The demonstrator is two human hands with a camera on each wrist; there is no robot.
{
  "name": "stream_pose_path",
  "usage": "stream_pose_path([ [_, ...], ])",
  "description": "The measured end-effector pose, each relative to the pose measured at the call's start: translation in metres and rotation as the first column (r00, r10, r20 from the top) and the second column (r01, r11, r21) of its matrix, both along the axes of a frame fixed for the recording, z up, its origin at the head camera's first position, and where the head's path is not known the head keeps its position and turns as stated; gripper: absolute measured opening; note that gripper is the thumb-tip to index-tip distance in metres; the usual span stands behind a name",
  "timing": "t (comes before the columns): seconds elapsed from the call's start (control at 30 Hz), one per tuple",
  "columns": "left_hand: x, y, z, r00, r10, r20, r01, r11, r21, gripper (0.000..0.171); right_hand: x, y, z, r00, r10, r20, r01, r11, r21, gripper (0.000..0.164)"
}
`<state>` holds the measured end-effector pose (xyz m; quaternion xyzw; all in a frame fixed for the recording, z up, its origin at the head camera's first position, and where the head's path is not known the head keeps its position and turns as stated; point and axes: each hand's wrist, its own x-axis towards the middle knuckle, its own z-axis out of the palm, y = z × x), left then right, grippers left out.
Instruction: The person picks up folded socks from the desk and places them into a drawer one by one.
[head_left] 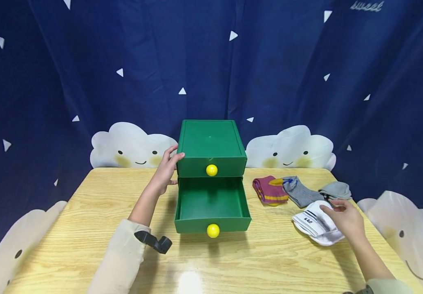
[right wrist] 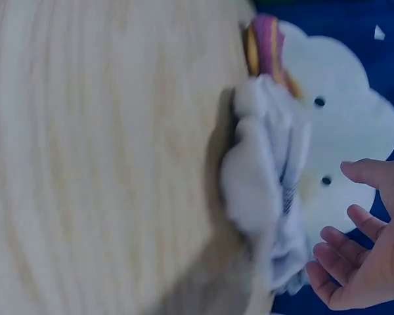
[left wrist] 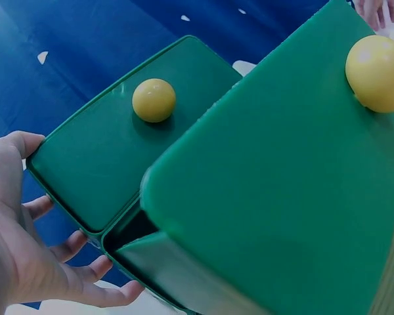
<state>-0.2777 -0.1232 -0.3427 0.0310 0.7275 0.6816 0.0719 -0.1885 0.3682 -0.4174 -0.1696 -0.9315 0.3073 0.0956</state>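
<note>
My left hand (head_left: pixel 164 170) rests against the left side of a small green two-drawer cabinet (head_left: pixel 211 139), fingers spread along its edge. In the left wrist view, the thumb lies at a corner of the upper drawer front (left wrist: pixel 95 157). The lower drawer (head_left: pixel 193 225) is pulled out, its inside bare, with a yellow ball knob (head_left: pixel 213 230) in front. My right hand (head_left: pixel 347 220) is over a folded pair of white socks (head_left: pixel 316 222) with dark stripes. Its fingers are loosely bent, and in the right wrist view they stand apart from the socks.
Behind the white socks lie folded maroon socks (head_left: pixel 270 191) with yellow bands, grey socks (head_left: pixel 301 194) with a blue detail, and lighter grey socks (head_left: pixel 336 189) near the right table edge. A dark blue curtain (head_left: pixel 211 61) with white clouds hangs behind the wooden table (head_left: pixel 104 204).
</note>
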Motion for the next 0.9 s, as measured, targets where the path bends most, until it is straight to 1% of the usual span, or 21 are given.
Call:
stream_pose_path([
  [0.07,0.000,0.000,0.001,1.000,-0.001,0.003,0.001,1.000,0.002,0.063,0.001,0.008,-0.005,0.997,-0.013,0.071,0.014,1.000,-0.015,0.068],
  [0.13,0.001,0.000,0.003,1.000,-0.005,0.006,0.005,1.000,0.010,0.064,0.001,0.015,-0.008,0.986,-0.003,0.164,0.007,1.000,-0.024,0.078],
  [0.23,0.007,0.002,0.010,1.000,-0.013,0.007,0.013,1.000,0.023,0.063,0.000,0.023,-0.012,0.951,0.043,0.305,-0.037,0.999,-0.027,0.095],
  [0.3,0.012,0.003,0.015,1.000,-0.017,0.006,0.017,0.999,0.030,0.063,0.000,0.026,-0.015,0.930,0.063,0.361,-0.053,0.998,-0.038,0.099],
  [0.37,0.017,0.004,0.019,1.000,-0.018,0.005,0.018,0.999,0.030,0.062,0.001,0.028,-0.018,0.917,0.068,0.394,-0.046,0.997,-0.064,0.100],
  [0.47,0.020,0.005,0.022,1.000,-0.017,0.009,0.016,0.999,0.028,0.061,0.000,0.030,-0.021,0.914,0.055,0.401,-0.016,0.995,-0.099,0.098],
  [0.53,0.020,0.005,0.022,1.000,-0.017,0.009,0.017,1.000,0.027,0.061,-0.001,0.031,-0.023,0.916,0.038,0.401,0.017,0.991,-0.134,0.084],
  [0.63,0.020,0.005,0.022,1.000,-0.016,0.011,0.015,1.000,0.027,0.062,-0.002,0.033,-0.026,0.927,0.020,0.374,0.057,0.979,-0.193,0.074],
  [0.7,0.020,0.005,0.022,1.000,-0.014,0.012,0.013,1.000,0.026,0.062,-0.003,0.033,-0.029,0.935,0.002,0.355,0.085,0.969,-0.231,0.071],
  [0.77,0.020,0.004,0.022,1.000,-0.012,0.012,0.012,1.000,0.026,0.062,-0.003,0.032,-0.031,0.946,-0.021,0.323,0.106,0.963,-0.246,0.082],
  [0.83,0.021,0.004,0.023,1.000,-0.013,0.010,0.012,1.000,0.022,0.062,-0.004,0.029,-0.032,0.953,-0.057,0.296,0.141,0.952,-0.272,0.087],
  [0.9,0.021,0.004,0.023,1.000,-0.014,0.009,0.013,1.000,0.020,0.062,-0.005,0.025,-0.033,0.962,-0.104,0.253,0.183,0.933,-0.311,0.089],
])
